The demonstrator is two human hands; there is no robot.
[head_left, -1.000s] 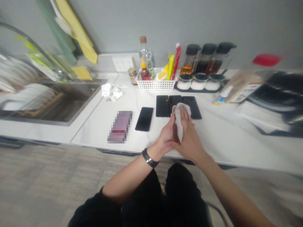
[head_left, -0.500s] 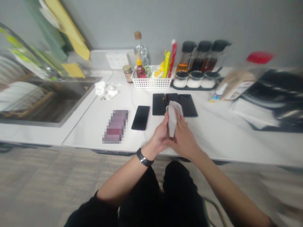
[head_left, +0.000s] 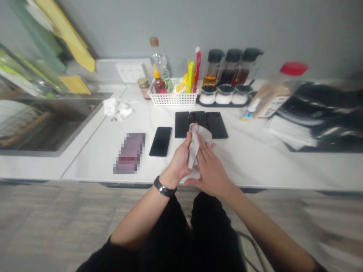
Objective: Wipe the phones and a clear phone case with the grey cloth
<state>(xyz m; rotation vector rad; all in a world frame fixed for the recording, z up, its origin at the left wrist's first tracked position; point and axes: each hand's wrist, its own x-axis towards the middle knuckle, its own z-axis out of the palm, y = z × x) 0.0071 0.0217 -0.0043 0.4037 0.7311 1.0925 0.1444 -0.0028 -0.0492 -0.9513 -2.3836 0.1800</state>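
Observation:
My left hand (head_left: 181, 156) is closed around the edge of a flat thing that looks like a phone (head_left: 193, 125). Only its pale upper corner shows; the rest is hidden by a crumpled white tissue (head_left: 194, 149). My right hand (head_left: 211, 168) presses that tissue against it with fingers laid together, the thumb pointing left. Just behind the hands, three dark phones lie side by side: a left one (head_left: 182, 124), a middle one (head_left: 197, 116) and a right one (head_left: 217, 126). Another black-screened phone (head_left: 160, 141) lies to the left, beside a blurred-out purple oblong (head_left: 129, 153).
Behind stand a white basket (head_left: 172, 99) of bottles and packets, a jar (head_left: 144, 88) and a condiment rack (head_left: 224, 104). Crumpled tissues (head_left: 117, 109) lie near the sink (head_left: 56, 153). At right are a red-capped container (head_left: 273, 94), folded white paper (head_left: 292, 132) and black cookware (head_left: 320, 109).
The view has shifted, so the counter's things appear further left. The right hand has slid slightly down and the tissue is more crumpled, its top edge folded over.

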